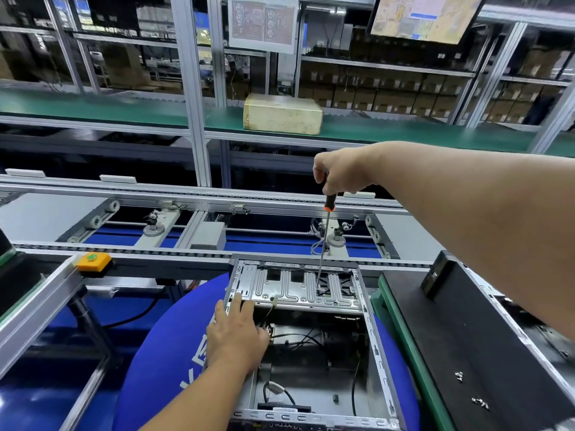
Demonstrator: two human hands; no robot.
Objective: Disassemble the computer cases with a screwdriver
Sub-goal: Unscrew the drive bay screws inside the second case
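Observation:
An open computer case [378, 362] lies on a blue round cushion [155, 362] in front of me, its inside showing black cables and a silver drive bracket [292, 290] at the far end. My right hand [339, 172] grips the black-and-orange handle of a long screwdriver [325, 237], held upright with its tip down on the bracket's right part. My left hand [236, 334] rests flat on the case's left wall and the bracket's near-left corner, fingers spread, holding the case steady.
A black case panel [466, 353] with a few loose screws [479, 402] lies on the green-edged bench to the right. A conveyor frame [186, 194] runs across behind the case. An orange button box [93, 261] sits at left. A yellowed box [281, 113] rests on the far green shelf.

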